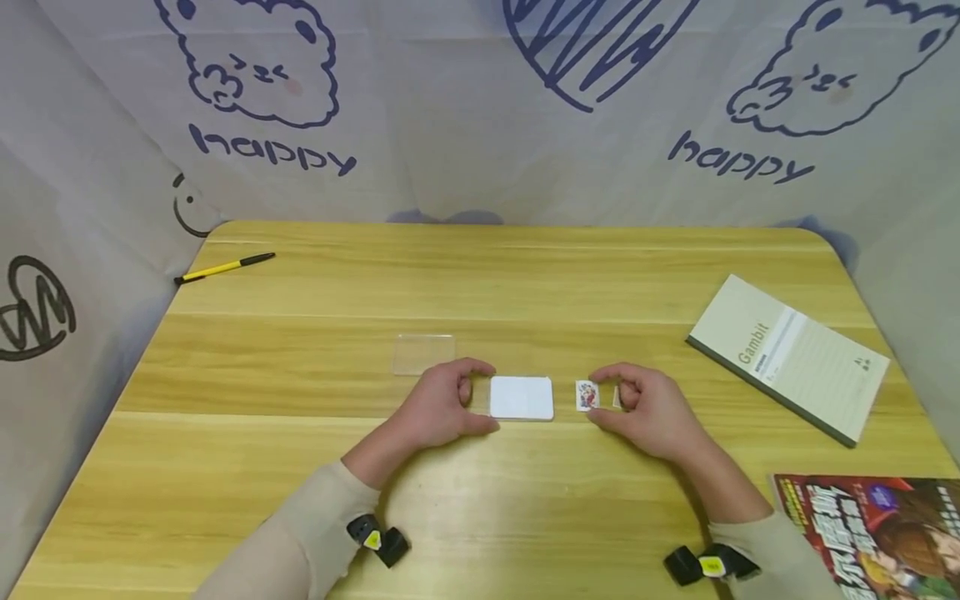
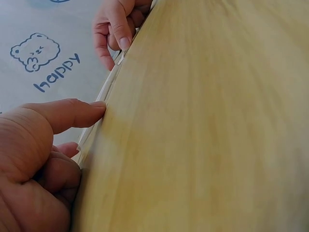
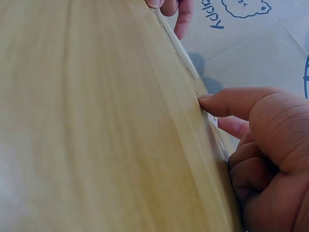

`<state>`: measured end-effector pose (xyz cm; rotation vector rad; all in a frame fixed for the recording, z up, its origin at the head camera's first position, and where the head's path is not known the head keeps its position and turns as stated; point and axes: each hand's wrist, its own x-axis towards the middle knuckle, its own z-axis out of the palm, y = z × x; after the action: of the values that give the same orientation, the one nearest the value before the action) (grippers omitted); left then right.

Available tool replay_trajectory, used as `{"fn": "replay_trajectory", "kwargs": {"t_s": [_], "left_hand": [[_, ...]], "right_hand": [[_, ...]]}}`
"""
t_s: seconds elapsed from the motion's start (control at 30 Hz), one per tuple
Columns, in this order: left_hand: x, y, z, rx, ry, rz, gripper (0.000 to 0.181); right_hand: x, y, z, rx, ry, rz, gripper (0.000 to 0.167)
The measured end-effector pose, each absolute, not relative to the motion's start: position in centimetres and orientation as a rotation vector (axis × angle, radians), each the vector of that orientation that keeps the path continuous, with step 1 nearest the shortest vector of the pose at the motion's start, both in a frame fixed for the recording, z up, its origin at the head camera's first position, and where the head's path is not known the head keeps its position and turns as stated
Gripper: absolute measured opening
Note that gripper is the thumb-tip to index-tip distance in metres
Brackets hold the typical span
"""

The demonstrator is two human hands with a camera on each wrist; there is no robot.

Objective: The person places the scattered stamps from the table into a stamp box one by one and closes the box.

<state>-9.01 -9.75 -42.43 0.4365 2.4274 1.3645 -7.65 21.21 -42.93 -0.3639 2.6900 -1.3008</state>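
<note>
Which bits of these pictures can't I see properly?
- Small picture card: its drawing is too small to make out, head view.
- Pale piece: partly hidden by the right grip, head view.
- White card: underside hidden, because the head view looks down on its top.
- Magazine: cut off by the right and bottom edges, head view.
- Notebook: its tiniest print is too small, head view.

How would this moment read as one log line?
left hand: holds white rectangle | right hand: holds small picture card | pen: untouched | notebook: untouched
</note>
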Motion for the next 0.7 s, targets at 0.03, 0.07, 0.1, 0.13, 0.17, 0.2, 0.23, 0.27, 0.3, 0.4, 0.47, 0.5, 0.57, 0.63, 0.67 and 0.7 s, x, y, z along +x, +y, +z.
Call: {"fn": "replay_trajectory", "kwargs": {"t_s": [0.03, 0.07, 0.1, 0.13, 0.17, 0.2, 0.23, 0.27, 0.3, 0.4, 0.47, 0.5, 0.57, 0.63, 0.67, 0.7], "left_hand": [[-9.0, -9.7, -42.4, 0.434, 2.427, 1.364, 0.062], [-9.0, -9.7, -42.4, 0.432, 2.426, 1.365, 0.062], [-9.0, -9.7, -42.4, 0.429, 2.425, 1.366, 0.062], [-9.0, -9.7, -42.4, 0.427, 2.426, 1.365, 0.061], [-9.0, -9.7, -42.4, 0.427, 2.426, 1.367, 0.061], [-9.0, -9.8, -42.4, 0.426, 2.427, 1.368, 0.061], [-9.0, -9.7, -42.4, 0.426, 2.425, 1.369, 0.061], [-9.0, -9.7, -42.4, 0.426, 2.426, 1.368, 0.061], [-9.0, -9.7, -42.4, 0.424, 2.428, 1.366, 0.061], [-9.0, -9.7, -42.5, 0.421, 2.432, 1.362, 0.061], [-9.0, -9.7, -42.5, 0.417, 2.432, 1.361, 0.061], [-9.0, -9.7, -42.5, 0.413, 2.433, 1.361, 0.061], [-8.9, -9.6, -42.4, 0.407, 2.434, 1.361, 0.061], [-8.9, -9.6, -42.4, 0.402, 2.434, 1.363, 0.061], [-9.0, -9.6, -42.4, 0.402, 2.434, 1.363, 0.061], [-9.0, -9.6, -42.4, 0.401, 2.434, 1.364, 0.061]], "right_hand": [[-7.7, 21.2, -42.9, -0.364, 2.694, -1.297, 0.035], [-7.6, 21.2, -42.9, -0.365, 2.698, -1.296, 0.034], [-7.6, 21.2, -42.9, -0.366, 2.701, -1.295, 0.034], [-7.6, 21.2, -42.9, -0.369, 2.702, -1.299, 0.034], [-7.6, 21.2, -42.9, -0.371, 2.704, -1.302, 0.034], [-7.6, 21.2, -42.9, -0.371, 2.704, -1.308, 0.034], [-7.6, 21.2, -42.9, -0.37, 2.706, -1.316, 0.034], [-7.5, 21.1, -42.8, -0.368, 2.706, -1.326, 0.034], [-7.5, 21.0, -42.8, -0.363, 2.707, -1.335, 0.034], [-7.4, 20.6, -42.5, -0.349, 2.684, -1.398, 0.035], [-7.3, 20.1, -42.2, -0.343, 2.668, -1.44, 0.035], [-7.3, 19.9, -42.1, -0.343, 2.66, -1.459, 0.036], [-7.2, 19.3, -41.8, -0.348, 2.644, -1.493, 0.036], [-7.2, 18.8, -41.6, -0.36, 2.648, -1.498, 0.036], [-7.3, 18.5, -41.5, -0.366, 2.65, -1.498, 0.037], [-7.3, 18.3, -41.5, -0.373, 2.649, -1.499, 0.037]]}}
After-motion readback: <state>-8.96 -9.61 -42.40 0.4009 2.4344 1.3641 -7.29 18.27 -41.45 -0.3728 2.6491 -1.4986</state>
